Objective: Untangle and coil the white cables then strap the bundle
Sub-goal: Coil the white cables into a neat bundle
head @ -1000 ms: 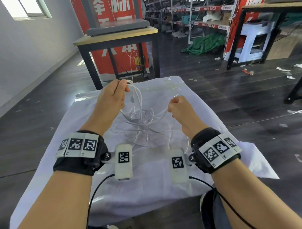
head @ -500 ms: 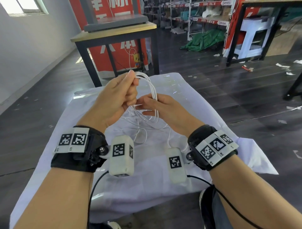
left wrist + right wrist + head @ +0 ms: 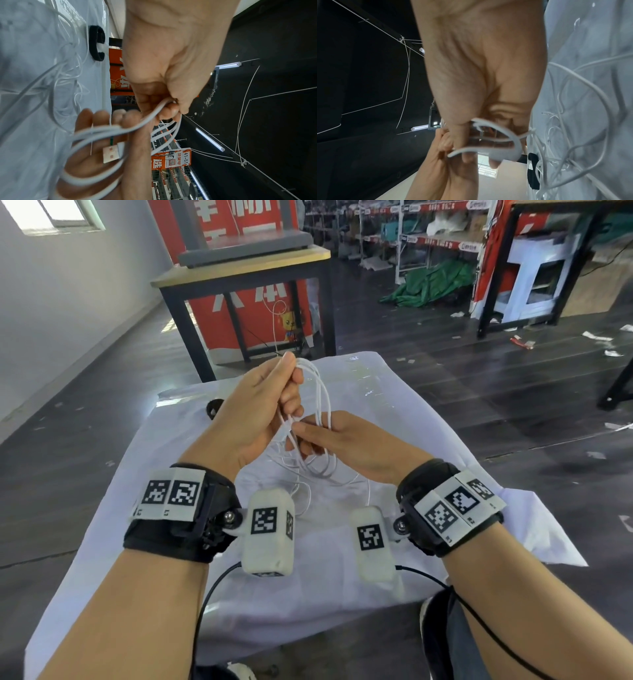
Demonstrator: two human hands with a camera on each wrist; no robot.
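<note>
The white cables form several loops held up above the cloth-covered table. My left hand pinches the top of the loops between thumb and fingers. Just below it, my right hand has its fingers through the loops and grips the strands. A flat connector end lies against the right palm. The rest of the cable trails in a loose tangle on the cloth under both hands. A black strap lies curled on the cloth left of my left hand.
A wooden-topped table with black legs stands just beyond the cloth's far edge, with a red banner behind it. Dark floor surrounds the table, with shelving and litter at the back right.
A second ago the hands were apart with cable stretched between them. They have come together, and the cable now hangs in loops from my left hand with the right fingers through them.
</note>
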